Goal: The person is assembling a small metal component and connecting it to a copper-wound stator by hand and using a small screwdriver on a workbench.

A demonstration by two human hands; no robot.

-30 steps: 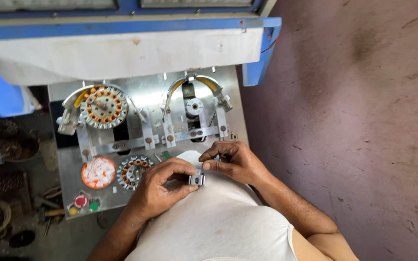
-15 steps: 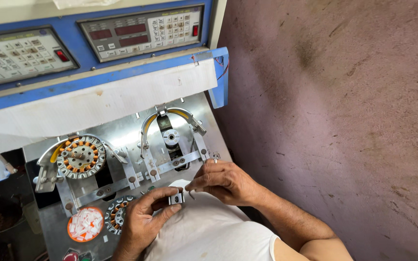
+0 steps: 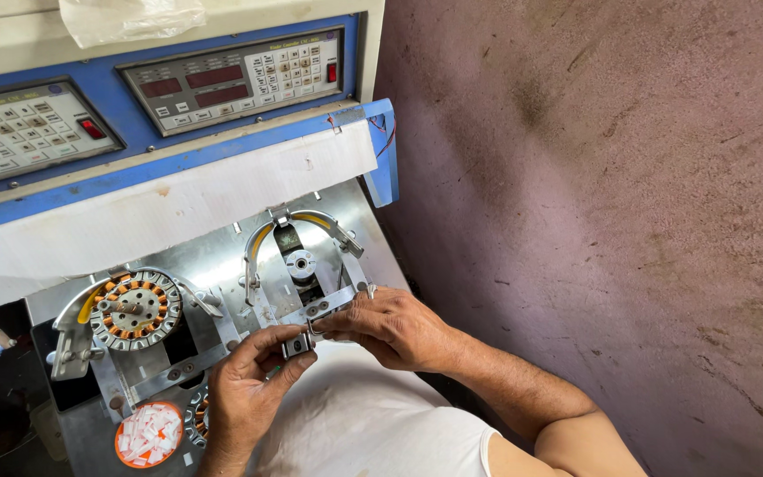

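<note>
Filling the space beyond the fingers, a blue and cream machine (image 3: 178, 168) carries two grey keypad panels (image 3: 231, 78) with red displays, and below them a bare steel plate (image 3: 214, 256) with two work stations. Off past the left hand's knuckles, the left station holds a round toothed core (image 3: 134, 306) already wound with copper coils, so that piece looks done. Just above the fingertips, the right station (image 3: 300, 265) under its yellow-lined arch stands bare at its hub, so it looks yet to be loaded. Below the left wrist sits an orange dish (image 3: 150, 433) of small white slips. Both hands meet over a white shirt: the left hand (image 3: 245, 393) pinches a small dark metal block (image 3: 296, 345), and the right hand (image 3: 390, 327) closes its fingertips on the same piece.
</note>
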